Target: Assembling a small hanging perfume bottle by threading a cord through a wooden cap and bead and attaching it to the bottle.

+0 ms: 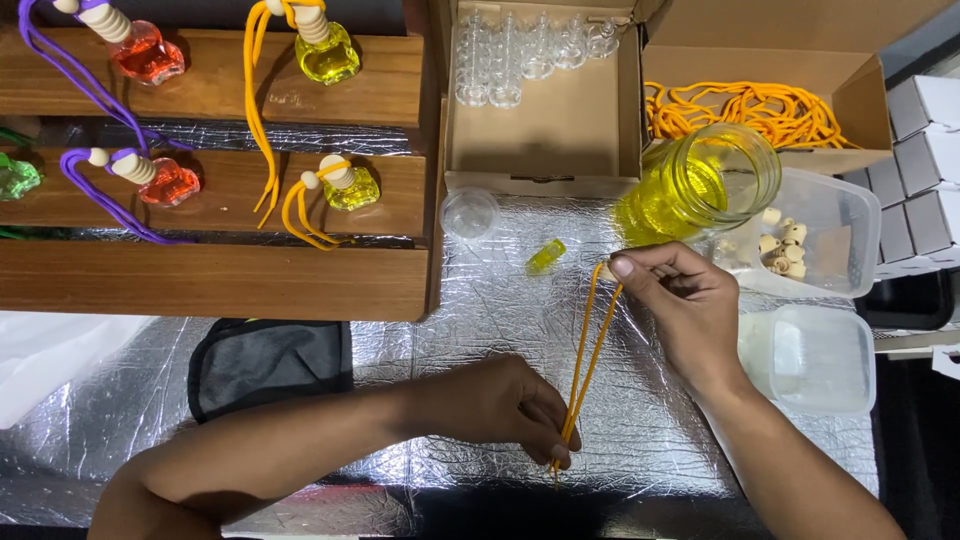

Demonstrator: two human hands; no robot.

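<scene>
Though both grips pinched on orange cord [590, 345]: L hand [505, 400], R hand [685, 305]; jar [700, 185] nearby

left hand [500, 405] | right hand [685, 310] | bare forearms, no sleeves, short nails

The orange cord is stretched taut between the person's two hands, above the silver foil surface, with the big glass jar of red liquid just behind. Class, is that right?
Not quite: the head view shows the big glass jar holds yellow liquid, not red. The orange cord is indeed stretched between the left hand and right hand, above the silver foil surface.
</scene>
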